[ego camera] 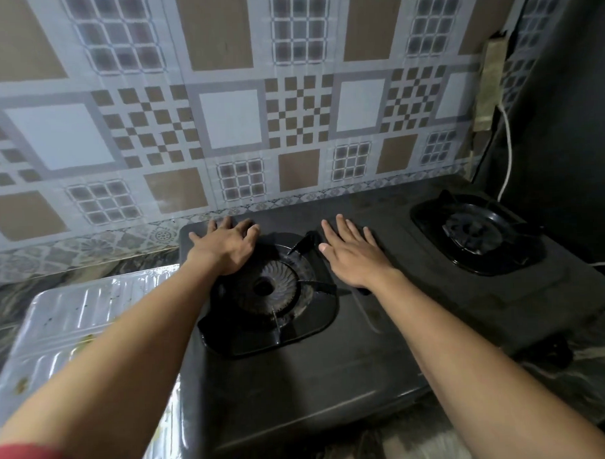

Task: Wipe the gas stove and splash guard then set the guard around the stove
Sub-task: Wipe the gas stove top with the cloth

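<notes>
A black two-burner gas stove (pixel 384 346) stands on the marble counter against the tiled wall. My left hand (pixel 226 247) lies over the stove's back left corner, fingers spread and slightly bent, partly above the left burner (pixel 265 289). My right hand (pixel 351 253) rests flat on the stove top between the two burners, fingers straight. Neither hand holds anything. A silver ribbed foil splash guard (pixel 68 326) lies flat on the counter to the left of the stove, with yellowish stains on it. The right burner (pixel 474 232) is uncovered.
The patterned tile wall (pixel 235 111) rises right behind the stove. A dark wall closes the right side, with a white cable (pixel 507 153) running down it. A stove knob (pixel 555 352) sticks out at the front right. Marble counter (pixel 590 367) shows around the stove.
</notes>
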